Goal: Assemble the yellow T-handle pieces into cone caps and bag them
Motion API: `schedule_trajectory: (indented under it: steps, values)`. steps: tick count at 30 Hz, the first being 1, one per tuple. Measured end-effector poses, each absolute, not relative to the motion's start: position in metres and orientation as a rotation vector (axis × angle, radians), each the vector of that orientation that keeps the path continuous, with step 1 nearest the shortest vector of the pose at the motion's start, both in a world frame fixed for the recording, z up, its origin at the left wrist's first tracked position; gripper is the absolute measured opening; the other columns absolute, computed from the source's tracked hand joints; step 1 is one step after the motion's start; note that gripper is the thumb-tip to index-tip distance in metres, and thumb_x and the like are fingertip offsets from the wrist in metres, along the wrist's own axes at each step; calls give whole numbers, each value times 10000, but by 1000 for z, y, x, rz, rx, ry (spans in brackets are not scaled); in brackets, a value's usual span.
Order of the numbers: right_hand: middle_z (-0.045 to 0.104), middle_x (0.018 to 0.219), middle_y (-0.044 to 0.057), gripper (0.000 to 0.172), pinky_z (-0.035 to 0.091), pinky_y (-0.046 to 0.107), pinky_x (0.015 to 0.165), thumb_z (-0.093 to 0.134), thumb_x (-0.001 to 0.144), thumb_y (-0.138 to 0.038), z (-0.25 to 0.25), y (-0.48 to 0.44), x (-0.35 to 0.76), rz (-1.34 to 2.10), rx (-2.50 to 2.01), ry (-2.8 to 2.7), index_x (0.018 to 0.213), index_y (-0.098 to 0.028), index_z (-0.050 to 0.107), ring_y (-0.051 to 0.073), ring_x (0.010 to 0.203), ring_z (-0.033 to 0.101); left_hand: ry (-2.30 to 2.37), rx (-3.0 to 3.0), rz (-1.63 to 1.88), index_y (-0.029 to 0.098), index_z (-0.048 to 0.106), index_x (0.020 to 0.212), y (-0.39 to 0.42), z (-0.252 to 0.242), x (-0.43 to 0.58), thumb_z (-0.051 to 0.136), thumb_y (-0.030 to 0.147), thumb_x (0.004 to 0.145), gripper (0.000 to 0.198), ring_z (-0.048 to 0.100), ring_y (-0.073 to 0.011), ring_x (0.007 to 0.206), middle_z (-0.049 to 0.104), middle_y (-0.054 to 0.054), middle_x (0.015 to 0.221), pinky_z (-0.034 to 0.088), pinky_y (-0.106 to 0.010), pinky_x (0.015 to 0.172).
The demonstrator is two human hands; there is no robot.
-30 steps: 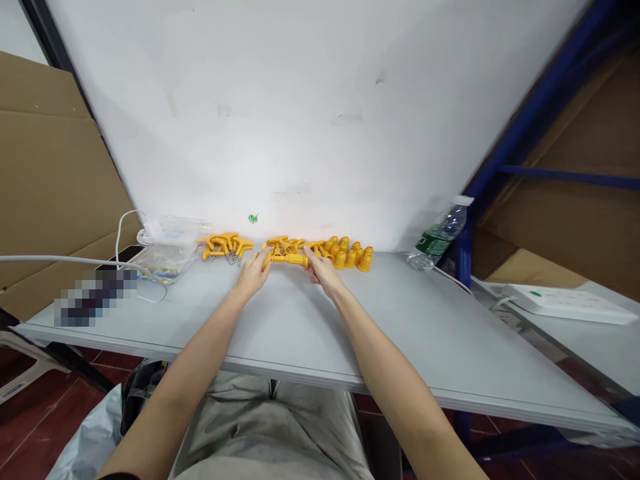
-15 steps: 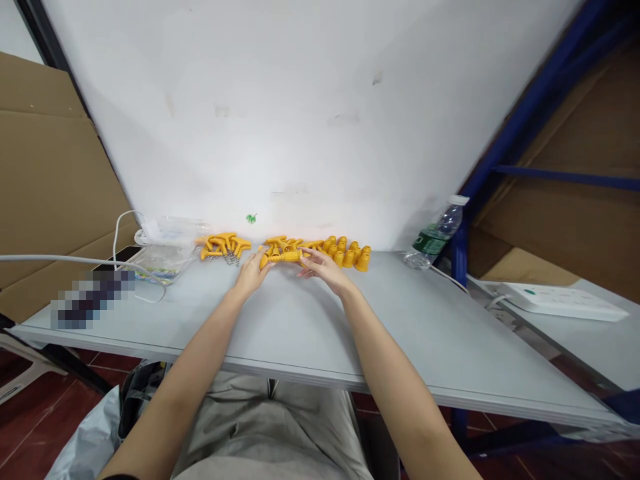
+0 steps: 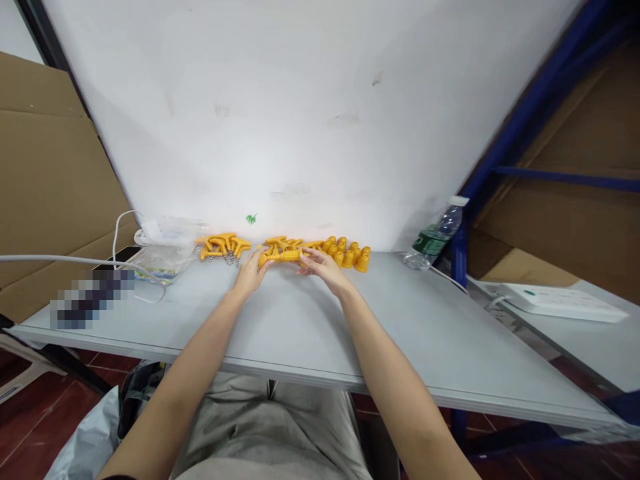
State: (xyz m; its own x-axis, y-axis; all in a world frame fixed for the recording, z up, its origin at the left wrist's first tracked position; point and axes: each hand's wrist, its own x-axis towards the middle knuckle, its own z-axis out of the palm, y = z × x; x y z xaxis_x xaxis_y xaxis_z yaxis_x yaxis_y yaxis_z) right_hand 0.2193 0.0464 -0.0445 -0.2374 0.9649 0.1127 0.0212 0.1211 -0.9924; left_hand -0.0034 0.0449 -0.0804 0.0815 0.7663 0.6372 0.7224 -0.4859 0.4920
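A yellow tool [image 3: 281, 257] is held crosswise over the far part of the grey table [image 3: 290, 333], between the person's two hands. Its left end is pinched by the left hand [image 3: 250, 272], whose thumb and fingers are closed about it. Its right end is gripped lightly by the right hand [image 3: 326, 269], with the thumb on the near side and the other fingers loosely bent; how firmly it is pressed cannot be told.

Just behind the tool, yellow handles [image 3: 277, 239] are lined up near the white wall [image 3: 300, 133], partly hidden. Yellow cups [image 3: 349, 259] are grouped beside the right hand. To the left of the left hand, more handles with metal spirals [image 3: 231, 258] are heaped. Farther left, a clear bag [image 3: 157, 260] is laid; at the far right, a bottle [image 3: 431, 242] is tilted toward a blue post [image 3: 459, 260].
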Motion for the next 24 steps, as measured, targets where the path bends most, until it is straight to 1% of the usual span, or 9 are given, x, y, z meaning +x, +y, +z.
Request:
schedule_trajectory:
  steps: [5,12,17,19,21,24]
  values:
    - [747,907,68,456,551,301,677,700,808,-399,-46,48,218,1276,-1041,-1441,1203,-191,609,161,649,687,1561,2263,1407,206,559,1244,45,-80,-3,526,350,920,357,603,-209,1044,640,-96,1128,462,-344,935]
    - [730,845,53,342,555,286,621,676,829,-407,-55,48,203,1356,-1038,-1300,1079,-191,590,147,592,673,1570,2251,1379,220,555,1243,50,-86,-8,512,355,922,351,590,-222,1072,638,-98,1119,474,-355,923]
    - [706,797,43,264,564,302,628,689,821,-389,-73,45,178,1497,-986,-1105,925,-206,530,143,577,664,1683,2177,1365,197,585,1205,55,-93,-12,407,403,961,365,596,-241,1064,644,-119,1081,477,-399,924]
    - [705,793,41,273,568,316,653,705,808,-367,-78,44,167,1530,-949,-1051,899,-219,494,154,610,676,1745,2128,1403,194,601,1183,56,-94,-13,342,418,978,400,593,-244,1075,643,-128,1081,465,-419,947]
    - [703,799,36,315,569,337,702,724,786,-357,-81,45,157,1503,-921,-1034,907,-233,461,169,660,691,1766,2103,1481,184,594,1200,58,-93,-14,295,417,987,435,572,-250,1124,629,-145,1124,442,-439,983]
    - [689,853,32,388,556,363,789,723,758,-390,-79,54,150,1288,-900,-1088,955,-250,421,187,755,700,1754,2083,1607,171,554,1256,61,-92,-15,268,408,989,457,525,-263,1201,595,-168,1211,411,-467,1018]
